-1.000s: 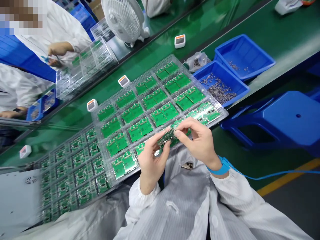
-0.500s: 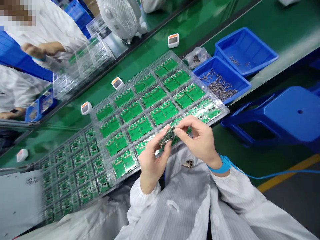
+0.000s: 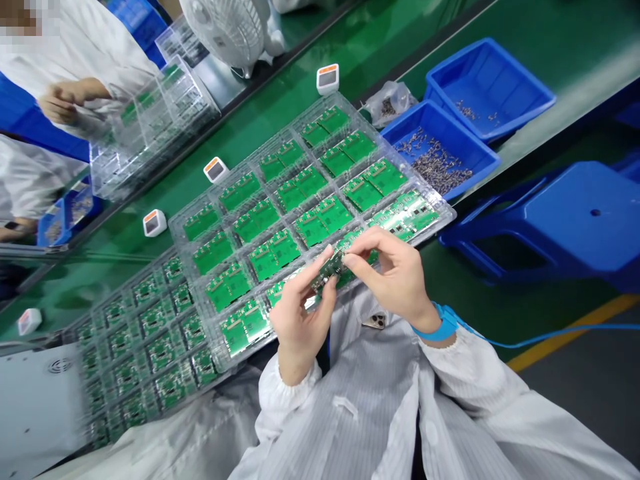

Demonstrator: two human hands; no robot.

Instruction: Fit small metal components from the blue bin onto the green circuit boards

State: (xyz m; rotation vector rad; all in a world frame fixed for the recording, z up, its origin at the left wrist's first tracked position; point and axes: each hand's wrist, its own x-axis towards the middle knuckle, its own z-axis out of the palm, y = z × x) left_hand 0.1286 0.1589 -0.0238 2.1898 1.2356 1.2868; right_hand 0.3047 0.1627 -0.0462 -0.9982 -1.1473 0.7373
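Note:
My left hand point(image 3: 303, 313) grips a small green circuit board point(image 3: 330, 268) between thumb and fingers, above the near edge of a clear plastic tray point(image 3: 223, 357). At the board's right side, my right hand point(image 3: 393, 273) has thumb and index finger pinched together, touching the board. Whatever sits in that pinch is too small to make out. Under and beyond both hands, the tray holds green circuit boards point(image 3: 274, 253) in rows of compartments. A blue strap point(image 3: 437, 323) with a cord circles my right wrist.
Two blue bins point(image 3: 493, 87) with small metal parts point(image 3: 443, 167) stand at the right, beside a plastic bag point(image 3: 390, 101). Another board tray point(image 3: 145, 340) lies at left. Small white devices point(image 3: 216, 170) line the bench. Across it, a co-worker's hands point(image 3: 65, 100) are near a tray. A blue stool point(image 3: 595, 213) stands right.
The view has shifted slightly, so the trays and bins sit a little further left and higher. Both hands keep nearly the same pose at the board.

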